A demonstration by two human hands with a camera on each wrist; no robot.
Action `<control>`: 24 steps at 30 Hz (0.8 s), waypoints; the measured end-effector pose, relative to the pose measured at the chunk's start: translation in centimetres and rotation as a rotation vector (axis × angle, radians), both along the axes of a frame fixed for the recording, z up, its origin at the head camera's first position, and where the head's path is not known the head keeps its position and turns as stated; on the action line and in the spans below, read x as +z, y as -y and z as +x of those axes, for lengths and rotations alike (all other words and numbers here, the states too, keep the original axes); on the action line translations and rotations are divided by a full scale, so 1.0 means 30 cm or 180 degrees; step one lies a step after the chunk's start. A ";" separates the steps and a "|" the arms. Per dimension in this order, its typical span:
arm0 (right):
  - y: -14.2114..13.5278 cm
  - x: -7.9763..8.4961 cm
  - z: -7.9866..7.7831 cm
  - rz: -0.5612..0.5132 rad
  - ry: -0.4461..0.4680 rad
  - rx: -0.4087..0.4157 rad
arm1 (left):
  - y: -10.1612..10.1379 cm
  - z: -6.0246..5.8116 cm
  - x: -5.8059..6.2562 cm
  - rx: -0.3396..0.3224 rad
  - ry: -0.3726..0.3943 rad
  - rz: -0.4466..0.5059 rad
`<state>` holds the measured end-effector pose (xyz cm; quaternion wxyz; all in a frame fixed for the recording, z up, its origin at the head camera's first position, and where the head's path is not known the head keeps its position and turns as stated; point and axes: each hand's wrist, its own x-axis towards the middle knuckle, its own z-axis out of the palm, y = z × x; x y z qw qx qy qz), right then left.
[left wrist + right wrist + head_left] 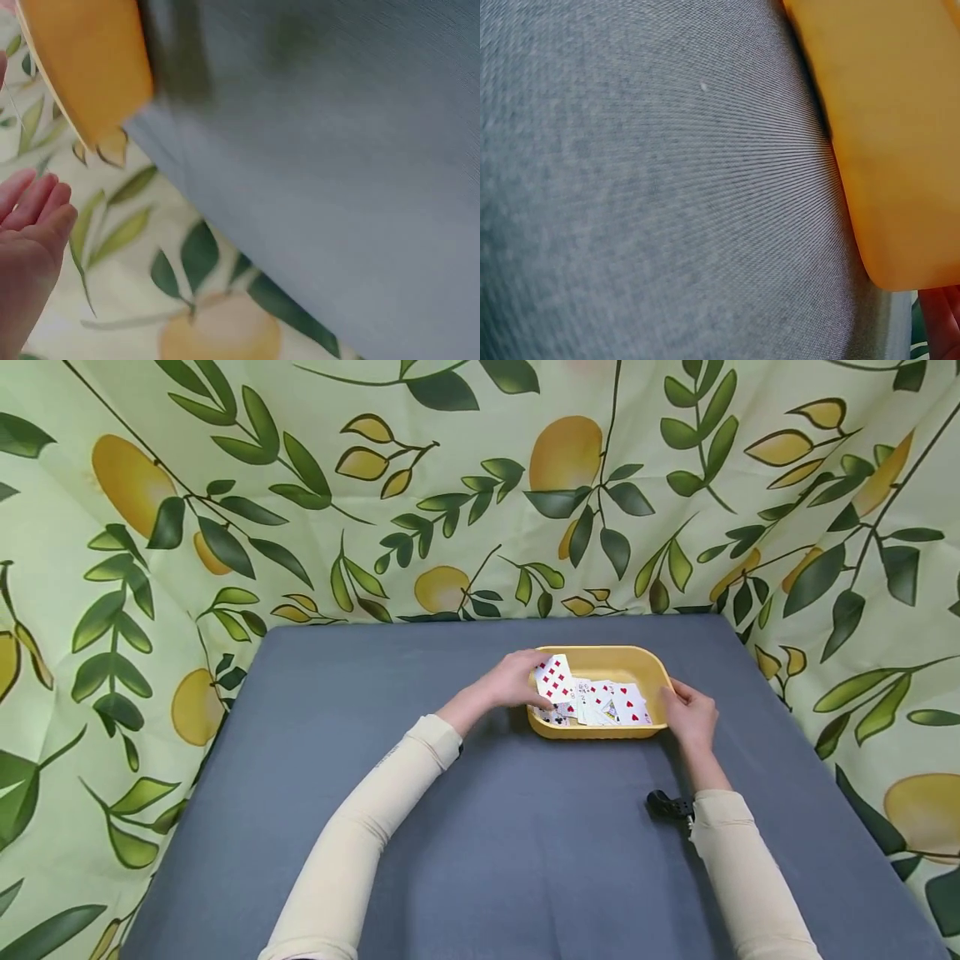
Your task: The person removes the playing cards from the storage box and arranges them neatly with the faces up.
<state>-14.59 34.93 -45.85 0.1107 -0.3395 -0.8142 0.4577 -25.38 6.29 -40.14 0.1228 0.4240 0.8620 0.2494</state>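
A yellow plastic tray (600, 732) with rounded corners sits toward the back of the table, holding a loose spread of playing cards (618, 703). At its left end my left hand (512, 681) reaches over the rim. Thumb and fingers there pinch a diamonds playing card (555, 678), which stands tilted above the others. My right hand (690, 714) grips the tray's right end, its thumb near the rim. The tray's outer wall (900, 150) fills the right side of the right wrist view, and part of a hand (941, 319) shows below it.
The table (480, 827) has a grey-blue cloth cover. Behind it and along both sides hangs a curtain (465, 485) patterned with leaves and lemons. A black strap (670, 806) sits at my right wrist, by the cream sleeve (750, 877).
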 end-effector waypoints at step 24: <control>0.016 0.003 -0.009 0.0085 0.0086 -0.0109 | 0.253 -0.049 -0.192 0.0153 0.0399 -0.0203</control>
